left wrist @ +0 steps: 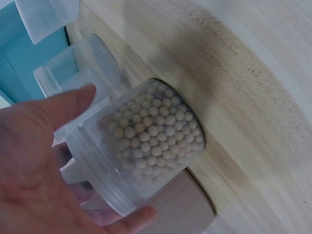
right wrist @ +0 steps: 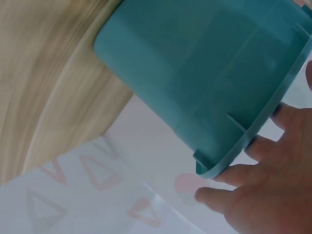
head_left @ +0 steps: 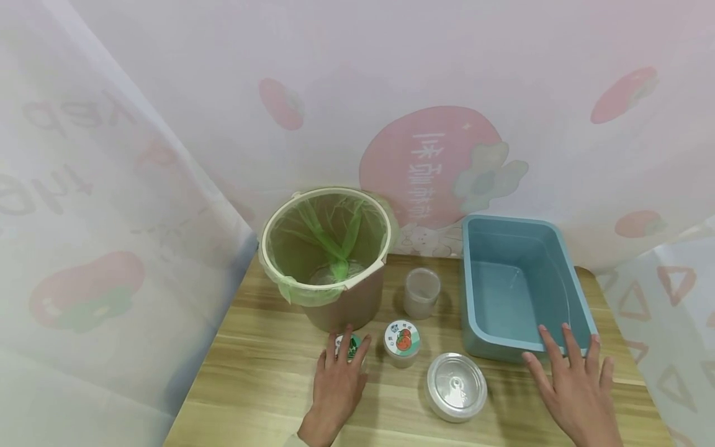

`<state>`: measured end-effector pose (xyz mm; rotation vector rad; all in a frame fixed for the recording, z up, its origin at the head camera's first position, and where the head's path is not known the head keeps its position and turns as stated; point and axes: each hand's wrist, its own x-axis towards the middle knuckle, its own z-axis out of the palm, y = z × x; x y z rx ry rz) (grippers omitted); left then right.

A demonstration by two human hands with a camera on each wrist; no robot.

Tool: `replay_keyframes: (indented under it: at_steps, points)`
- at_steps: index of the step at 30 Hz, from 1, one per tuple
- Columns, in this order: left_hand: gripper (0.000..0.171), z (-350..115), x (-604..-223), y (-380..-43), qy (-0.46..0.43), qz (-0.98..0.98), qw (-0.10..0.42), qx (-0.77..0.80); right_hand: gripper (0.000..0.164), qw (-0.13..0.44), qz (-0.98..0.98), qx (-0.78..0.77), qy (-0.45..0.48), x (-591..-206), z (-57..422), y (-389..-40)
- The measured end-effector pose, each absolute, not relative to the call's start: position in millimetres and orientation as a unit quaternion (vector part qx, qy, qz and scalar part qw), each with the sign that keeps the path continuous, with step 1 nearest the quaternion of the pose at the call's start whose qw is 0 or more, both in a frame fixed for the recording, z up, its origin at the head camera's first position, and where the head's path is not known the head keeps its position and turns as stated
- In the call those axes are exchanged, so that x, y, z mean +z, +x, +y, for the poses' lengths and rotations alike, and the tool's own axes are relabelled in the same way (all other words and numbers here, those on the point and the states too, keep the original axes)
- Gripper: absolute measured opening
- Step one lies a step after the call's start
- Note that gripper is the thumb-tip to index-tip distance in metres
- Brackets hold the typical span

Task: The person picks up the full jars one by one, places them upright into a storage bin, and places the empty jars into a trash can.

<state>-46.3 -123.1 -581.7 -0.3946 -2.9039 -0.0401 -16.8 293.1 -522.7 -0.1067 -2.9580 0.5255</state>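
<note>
My left hand point(head_left: 337, 385) is over a small jar with a green-and-white picture lid point(head_left: 355, 347), its fingers spread across the top. In the left wrist view the jar point(left wrist: 156, 131) is clear and filled with round beige beads; the thumb stands apart from its side. My right hand point(head_left: 578, 388) is at the near right of a blue plastic bin point(head_left: 470, 292), fingers extended and spread, fingertips at the rim. The right wrist view shows those fingers along the rim of the bin point(right wrist: 195, 73), with none curled round it.
Behind the left hand stands a brown trash can point(head_left: 352, 307) lined with a green bag. Between it and the bin are a clear cup point(head_left: 421, 295), a jar with a red-fruit lid point(head_left: 402, 340) and a round clear-lidded container point(head_left: 457, 386). Printed white curtains point(head_left: 335, 143) border the wooden table point(head_left: 246, 372).
</note>
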Motion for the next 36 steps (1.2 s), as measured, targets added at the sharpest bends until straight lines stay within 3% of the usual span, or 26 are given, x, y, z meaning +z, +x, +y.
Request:
replay_keyframes:
  at_steps: [6,22,36]
  points:
    - [0.077,-123.6,-586.0,-48.9,-0.146,-0.976,0.157,-0.032,0.061,0.109,-0.976,0.188,-0.026,-528.3,292.3,-16.5]
    - [0.076,-118.7,-560.4,-41.6,-0.145,-0.977,0.111,-0.106,0.048,0.168,-0.967,0.188,-0.029,-536.0,285.6,-19.2]
    - [0.072,-90.5,-494.2,-40.8,-0.193,-0.967,0.125,-0.106,0.049,0.168,-0.968,0.185,-0.033,-537.7,284.0,-19.6]
